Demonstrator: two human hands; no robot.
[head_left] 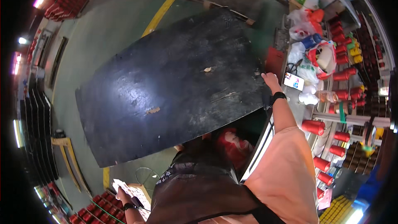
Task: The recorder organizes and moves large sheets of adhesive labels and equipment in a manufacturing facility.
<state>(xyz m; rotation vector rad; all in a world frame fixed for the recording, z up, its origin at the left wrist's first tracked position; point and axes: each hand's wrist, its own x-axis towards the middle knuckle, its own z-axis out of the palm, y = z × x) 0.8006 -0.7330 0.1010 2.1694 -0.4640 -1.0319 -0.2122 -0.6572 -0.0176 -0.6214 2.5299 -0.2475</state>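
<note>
A large black board [182, 87], scuffed and with pale chipped patches, lies tilted across the middle. My right hand [271, 80] grips its right edge, thumb and fingers at the rim, with a dark band on the wrist. Low on the left, my left hand [123, 196] is closed at a bright white patterned piece [134, 194] whose kind I cannot make out. That wrist also wears a dark band. A dark apron [195, 191] covers my front, and a red and white bag [234, 145] sits below the board's near edge.
At right, a bench holds plastic bags [300, 25], a white card [293, 81] and several red spools [313, 127]. A wooden pallet [207, 3] stands beyond the board. Black stacked panels [37, 137] and a yellowish wooden frame [68, 157] are at left.
</note>
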